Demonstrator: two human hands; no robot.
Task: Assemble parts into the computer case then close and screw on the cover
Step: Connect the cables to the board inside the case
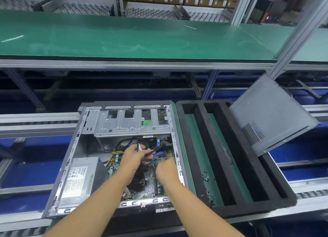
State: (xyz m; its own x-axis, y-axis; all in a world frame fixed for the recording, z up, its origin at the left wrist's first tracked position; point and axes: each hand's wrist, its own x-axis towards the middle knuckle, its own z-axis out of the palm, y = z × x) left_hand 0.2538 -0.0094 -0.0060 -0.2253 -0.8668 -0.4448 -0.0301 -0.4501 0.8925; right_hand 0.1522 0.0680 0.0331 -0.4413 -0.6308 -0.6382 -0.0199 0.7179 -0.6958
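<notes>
Case (113, 125) lies open on the line (35, 126), left hand (132, 158) inside it pinching a cable bundle (152, 150) over the motherboard (149, 190). Right hand (166, 169) hovers just beside (blurred, grip cannot be told). Cover (269, 116) leans on the foam tray (257, 208) right of the case.

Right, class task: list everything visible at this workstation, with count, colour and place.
computer case: one, grey, open, centre
drive cage: one, silver, case's far end
power supply: one, silver, case's near-left corner
motherboard: one, green, case's right side
cables: several, black and blue, above motherboard
foam tray: one, black, right of case
cover panel: one, grey, tilted on tray's far-right end
screws: several, dark, tray's left slot
bench: one, green, behind
left hand: grips cables
right hand: blurred, over motherboard
</notes>
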